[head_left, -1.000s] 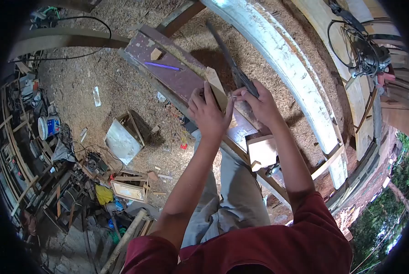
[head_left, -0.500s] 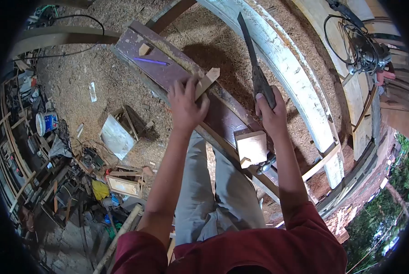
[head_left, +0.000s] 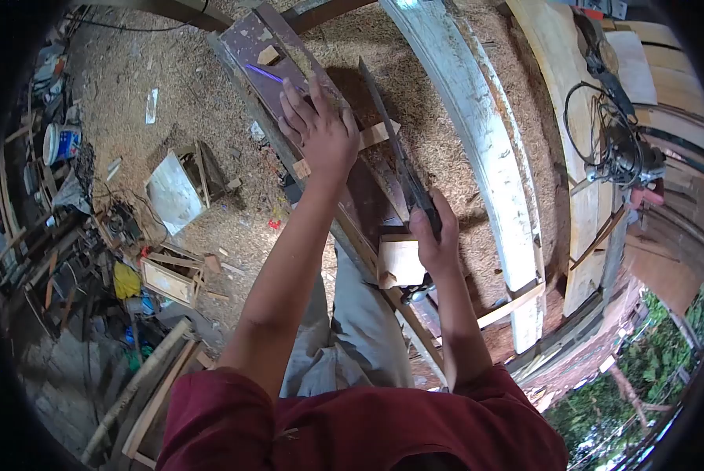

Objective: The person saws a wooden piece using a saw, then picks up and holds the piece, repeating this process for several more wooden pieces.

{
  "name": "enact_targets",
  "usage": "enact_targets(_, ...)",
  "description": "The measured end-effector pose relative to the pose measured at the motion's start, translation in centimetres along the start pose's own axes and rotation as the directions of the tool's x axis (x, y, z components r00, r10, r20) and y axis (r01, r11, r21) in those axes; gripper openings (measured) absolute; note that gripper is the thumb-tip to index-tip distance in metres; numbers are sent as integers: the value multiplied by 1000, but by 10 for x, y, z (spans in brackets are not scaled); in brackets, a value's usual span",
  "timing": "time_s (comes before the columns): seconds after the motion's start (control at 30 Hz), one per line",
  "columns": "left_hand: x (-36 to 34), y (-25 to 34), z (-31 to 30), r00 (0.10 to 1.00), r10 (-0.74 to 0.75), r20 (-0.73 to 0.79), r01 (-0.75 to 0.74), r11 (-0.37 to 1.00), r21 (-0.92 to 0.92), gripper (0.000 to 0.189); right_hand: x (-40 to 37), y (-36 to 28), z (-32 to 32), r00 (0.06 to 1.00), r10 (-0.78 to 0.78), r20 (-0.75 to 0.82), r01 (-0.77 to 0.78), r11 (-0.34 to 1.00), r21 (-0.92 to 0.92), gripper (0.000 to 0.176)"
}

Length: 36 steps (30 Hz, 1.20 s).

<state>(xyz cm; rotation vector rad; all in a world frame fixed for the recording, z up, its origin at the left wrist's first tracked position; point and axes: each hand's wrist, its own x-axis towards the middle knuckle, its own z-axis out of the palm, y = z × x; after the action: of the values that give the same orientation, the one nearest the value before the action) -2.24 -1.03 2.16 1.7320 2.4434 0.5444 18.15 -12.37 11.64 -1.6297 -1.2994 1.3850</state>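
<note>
My left hand (head_left: 320,133) lies with fingers stretched out and spread over a short wooden strip (head_left: 377,135) that crosses the narrow painted bench (head_left: 293,47). The strip's pale end sticks out past the bench's far side. In my right hand (head_left: 437,235) is the handle of a handsaw (head_left: 383,110), fingers wrapped round it. Its dark blade points away from me and overlaps the strip near that end. Beyond my left fingertips a purple pen (head_left: 262,72) and a small wood offcut (head_left: 268,55) rest on the bench.
A pale wooden block (head_left: 399,261) sits on the bench close to my right wrist. A long curved whitish beam (head_left: 469,118) runs along the right. A corded power tool (head_left: 627,161) lies on boards farther right. Sawdust covers the ground; scrap and a white bucket (head_left: 52,143) are at left.
My right hand has brought the saw left, so its blade now overlaps the strip's end. My left hand has flattened and spread over the strip. The camera view has shifted.
</note>
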Motion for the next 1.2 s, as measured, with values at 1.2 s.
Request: enact_targets(1.2, 18, 7, 25, 956, -293, -34, 293, 931, 216, 81, 6, -46, -4, 967, 231, 108, -219, 969, -112, 23)
